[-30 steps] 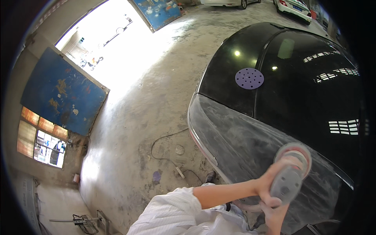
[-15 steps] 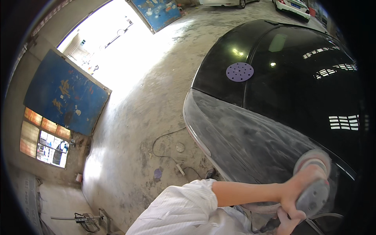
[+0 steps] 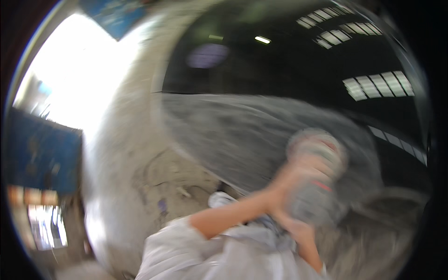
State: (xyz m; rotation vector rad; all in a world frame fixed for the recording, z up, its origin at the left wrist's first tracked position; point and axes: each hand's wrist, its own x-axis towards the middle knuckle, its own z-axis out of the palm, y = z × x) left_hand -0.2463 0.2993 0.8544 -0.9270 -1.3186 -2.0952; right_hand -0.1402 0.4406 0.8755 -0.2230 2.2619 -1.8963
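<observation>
Both my hands are on a grey handheld orbital sander [image 3: 315, 198], which is blurred by motion. My left hand [image 3: 282, 189] reaches from the lower left and wraps round it just behind the round sanding head [image 3: 319, 147]. Lower down, my right hand [image 3: 298, 228] grips its rear end. The head lies over the dull, grey, dusty panel [image 3: 233, 126] of a black car; whether it presses flat there cannot be made out. Further off, a purple sanding disc [image 3: 207, 56] rests on the glossy black bodywork [image 3: 261, 65].
Concrete floor [image 3: 135, 116] runs along the car's left side, with a cable [image 3: 154, 163] and a small purple disc [image 3: 162, 205] on it. A bright doorway [image 3: 74, 70] and a blue door panel [image 3: 44, 149] stand at the left. A dark wheel arch [image 3: 392, 198] is at the right.
The view has swung, so the car, doorway and sander sit further left and the picture is smeared. Both hands have stayed on the sander, and more of the grey panel shows to its right.
</observation>
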